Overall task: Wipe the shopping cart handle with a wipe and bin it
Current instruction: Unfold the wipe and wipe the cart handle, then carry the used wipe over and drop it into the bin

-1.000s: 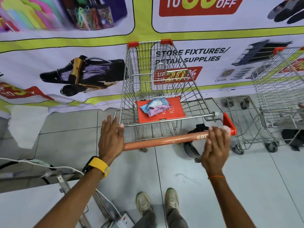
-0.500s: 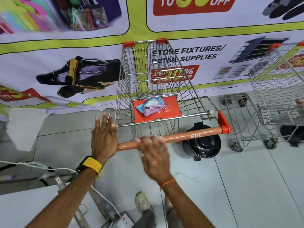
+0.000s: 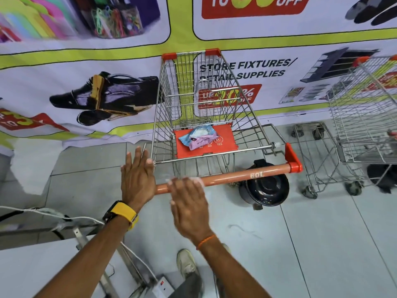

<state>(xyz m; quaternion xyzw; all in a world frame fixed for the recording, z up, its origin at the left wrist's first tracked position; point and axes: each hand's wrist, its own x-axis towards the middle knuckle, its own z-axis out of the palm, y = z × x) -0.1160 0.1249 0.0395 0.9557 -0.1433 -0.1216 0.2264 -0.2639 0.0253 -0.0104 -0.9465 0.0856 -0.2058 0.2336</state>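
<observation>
right hand clamps wipe on handle at 6 o'clock | left hand flat, fingers spread, steadying | risk: cart may roll, wipe slips | bin at 4 o'clock

Bright, even overhead light with faint shadows; the banner blurs top-left, and straight lines bow toward the edges.

We see cart basket of shiny bare metal wire. Handle smooth matt orange plastic. Child-seat flap flat orange plastic; wipes pack on it glossy film. Floor smooth pale tile, faint sheen. Watch band matt yellow, looks woven.
</observation>
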